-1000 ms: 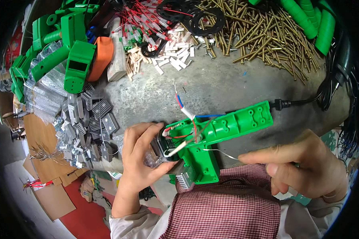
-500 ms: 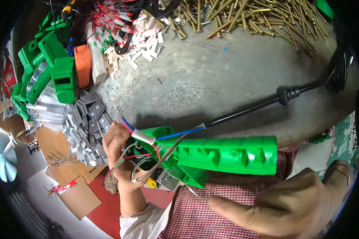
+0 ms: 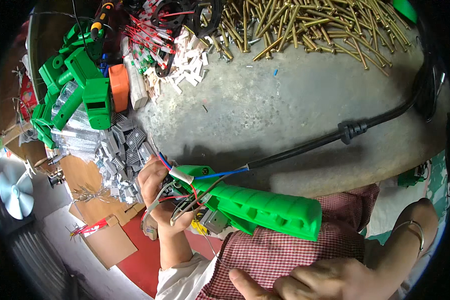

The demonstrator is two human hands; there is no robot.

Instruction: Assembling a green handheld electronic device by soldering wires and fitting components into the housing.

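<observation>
My left hand (image 3: 154, 184) is closed round the near end of a green plastic tool housing (image 3: 272, 207), held above my lap at the table's edge. Red, grey and blue wires loop out of the housing beside my fingers, some through a white sleeve (image 3: 181, 174). A blue wire (image 3: 220, 173) runs into a thick black power cable (image 3: 295, 149) with a ribbed collar. Below, my right hand (image 3: 317, 280) is closed, its fingertip at the end of a thin pale wire (image 3: 216, 251) stretched from the housing. The pinch itself is partly hidden.
Long brass-coloured screws (image 3: 305, 30) cover the table's far side. White pieces (image 3: 187, 72), red-wired parts (image 3: 147, 37) and grey ribbed blocks (image 3: 127, 150) lie to the left. Green housings (image 3: 80, 85), an orange part (image 3: 118, 87) and a screwdriver (image 3: 101, 21) are at far left.
My right hand has moved down and left, the thin wire's end following it. The housing's free end has tilted downward. The table scene has shifted slightly right in view.
</observation>
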